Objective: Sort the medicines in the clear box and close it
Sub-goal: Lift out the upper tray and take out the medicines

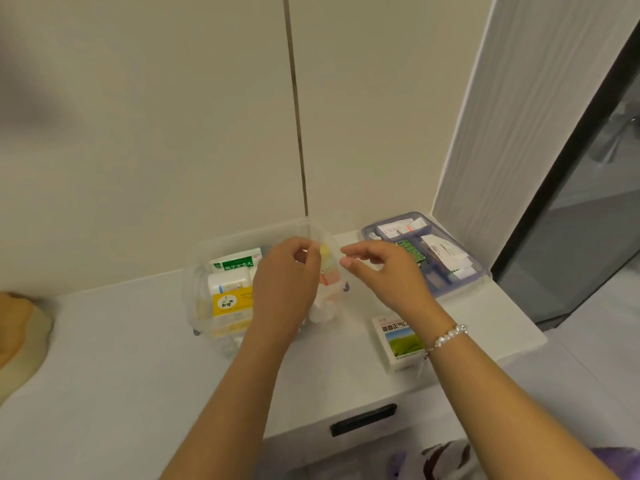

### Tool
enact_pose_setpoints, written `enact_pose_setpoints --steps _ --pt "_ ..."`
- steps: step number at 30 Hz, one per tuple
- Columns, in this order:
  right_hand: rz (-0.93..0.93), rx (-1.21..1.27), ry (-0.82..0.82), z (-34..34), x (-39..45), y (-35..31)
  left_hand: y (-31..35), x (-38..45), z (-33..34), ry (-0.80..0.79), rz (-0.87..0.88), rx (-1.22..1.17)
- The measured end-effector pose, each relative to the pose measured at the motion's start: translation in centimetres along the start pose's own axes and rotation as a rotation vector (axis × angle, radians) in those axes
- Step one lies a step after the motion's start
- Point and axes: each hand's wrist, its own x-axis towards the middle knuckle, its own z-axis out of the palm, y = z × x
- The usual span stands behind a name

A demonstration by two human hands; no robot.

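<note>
Where hands [313, 268] hover, clear box [207, 306] rim.

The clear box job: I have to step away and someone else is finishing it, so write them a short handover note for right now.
Left hand: over the clear box, fingers curled at its right side by a yellow-capped item; whether it grips anything is unclear.
Right hand: open, hovering between the clear box and the purple-tinted tray, holding nothing.
In the box: a green-labelled box and a yellow-and-white box standing on the left, small bottles on the right.
Still out: a white box with a landscape picture on the counter; packets and leaflets in the tray.
Left: put the remaining medicines in, close the box. No lid on it yet.
</note>
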Motion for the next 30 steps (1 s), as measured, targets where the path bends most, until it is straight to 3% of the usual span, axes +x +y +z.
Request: enact_pose_setpoints --steps 6,10,14,20,26,30 --pt "-0.045 -0.147 -0.086 2.4 2.0 -0.5 -3.4 2.2 0.1 -0.232 -0.099 0.071" --pt "-0.042 -0.284 -0.168 3.5 2.8 -0.1 -4.1 3.3 -0.3 -0.421 -0.255 -0.037" --pt "-0.035 -0.385 -0.228 4.3 3.3 0.1 -4.3 3.8 -0.5 -0.503 -0.337 -0.1" --pt "-0.015 -0.336 -0.272 4.2 3.6 0.1 -4.1 4.0 -0.6 -0.512 -0.359 -0.186" --pt "-0.042 -0.379 -0.223 4.0 3.5 -0.2 -4.6 4.3 -0.8 -0.305 -0.458 -0.386" --pt "-0.117 -0.507 -0.151 4.3 3.5 -0.7 -4.5 4.1 -1.3 -0.241 -0.351 -0.527"
